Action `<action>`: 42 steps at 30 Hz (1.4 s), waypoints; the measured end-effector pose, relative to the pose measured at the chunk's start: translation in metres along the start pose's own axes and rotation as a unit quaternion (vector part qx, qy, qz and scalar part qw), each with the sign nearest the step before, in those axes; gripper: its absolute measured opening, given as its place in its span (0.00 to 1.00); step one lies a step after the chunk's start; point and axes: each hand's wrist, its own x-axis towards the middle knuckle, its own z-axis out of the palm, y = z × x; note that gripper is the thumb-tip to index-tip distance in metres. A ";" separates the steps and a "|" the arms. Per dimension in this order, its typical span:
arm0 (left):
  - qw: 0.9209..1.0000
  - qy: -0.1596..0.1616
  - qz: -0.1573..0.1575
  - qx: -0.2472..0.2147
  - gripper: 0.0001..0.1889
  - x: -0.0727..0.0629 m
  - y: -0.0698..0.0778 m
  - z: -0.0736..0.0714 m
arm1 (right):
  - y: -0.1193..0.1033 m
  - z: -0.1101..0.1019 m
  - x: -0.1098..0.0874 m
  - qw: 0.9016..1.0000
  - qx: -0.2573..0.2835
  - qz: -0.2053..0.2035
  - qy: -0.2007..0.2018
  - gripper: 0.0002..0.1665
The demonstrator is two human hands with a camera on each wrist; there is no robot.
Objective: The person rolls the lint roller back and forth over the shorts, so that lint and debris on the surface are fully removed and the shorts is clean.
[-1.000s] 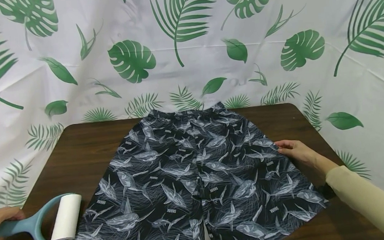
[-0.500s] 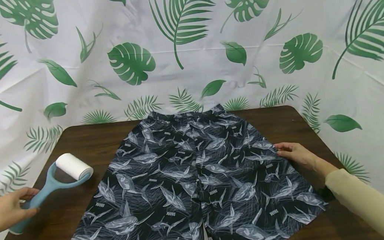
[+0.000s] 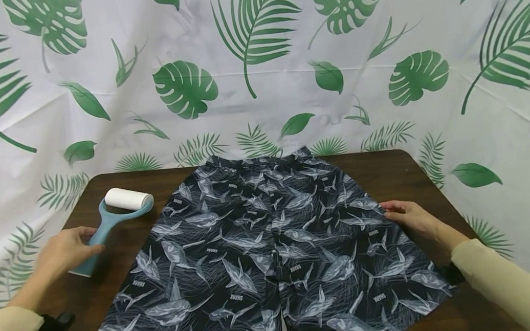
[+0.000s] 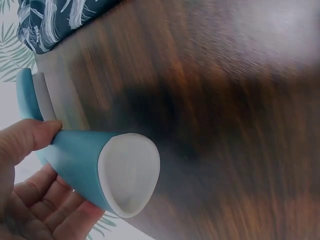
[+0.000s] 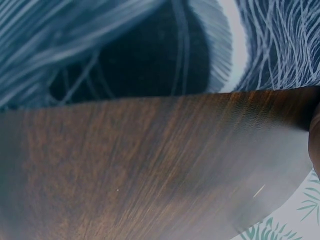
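Observation:
My left hand [image 3: 63, 251] grips the blue handle of a lint roller [image 3: 105, 229], left of the shorts. Its white roll points away from me and is apart from the cloth. In the left wrist view the thumb and fingers [image 4: 30, 137] wrap the handle, whose pale end cap faces the camera. Patterned black shorts [image 3: 252, 248] with white sharks lie spread out, waistband at the far side. At their right edge my right hand [image 3: 412, 219] pinches the cloth with its fingertips. Only a sliver of that hand shows in the right wrist view.
A dark brown wooden table [image 3: 123, 183] bears the shorts; its wood shows along both sides of them. Behind the table's far edge hangs a white backdrop [image 3: 242, 105] printed with green leaves.
My left hand has carried the lint roller forward and to the right from the near left, turning its roll toward the far side. My right hand and the shorts have stayed put.

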 end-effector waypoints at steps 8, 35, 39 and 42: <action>1.000 0.006 -0.007 -0.007 0.33 0.008 0.002 0.004 | -0.003 0.002 0.001 1.000 -0.016 0.006 0.005 0.30; 1.000 0.012 -0.026 0.003 0.34 0.007 0.005 0.007 | -0.003 0.002 0.004 1.000 -0.014 0.011 0.006 0.30; 1.000 0.016 -0.014 0.002 0.35 0.008 0.010 0.010 | -0.002 -0.002 -0.001 1.000 -0.018 0.019 0.010 0.31; 1.000 0.023 -0.004 -0.001 0.36 0.008 0.010 0.012 | -0.002 -0.002 -0.004 1.000 -0.021 0.018 0.013 0.31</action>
